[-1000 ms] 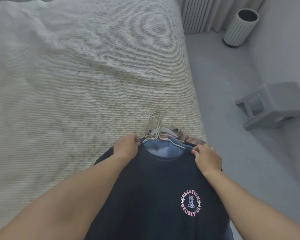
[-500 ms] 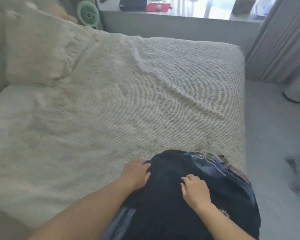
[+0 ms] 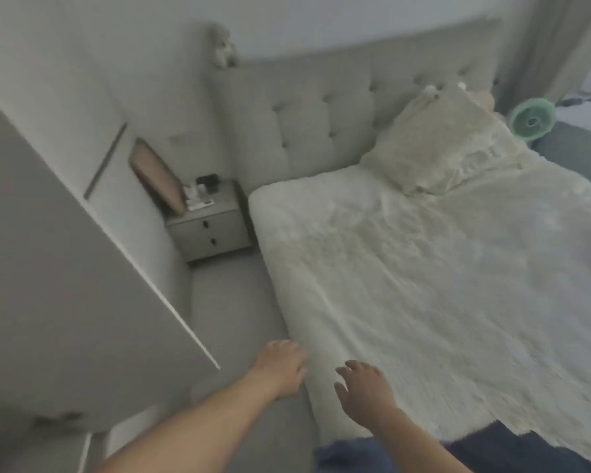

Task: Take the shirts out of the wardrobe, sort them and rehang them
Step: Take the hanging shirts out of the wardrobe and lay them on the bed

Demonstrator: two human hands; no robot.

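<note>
Dark blue shirts point(image 3: 526, 448) lie on the near edge of the bed point(image 3: 440, 285). Left hand point(image 3: 280, 370) and right hand point(image 3: 365, 390) hover empty, fingers relaxed, toward the white wardrobe door point(image 3: 82, 268) at left. Sorting and rehanging look undone.

Both bare forearms reached forward; the left hand point(image 3: 280, 368) hung with fingers loosely curled, the right hand point(image 3: 365, 392) was spread, palm down, both holding nothing
</note>
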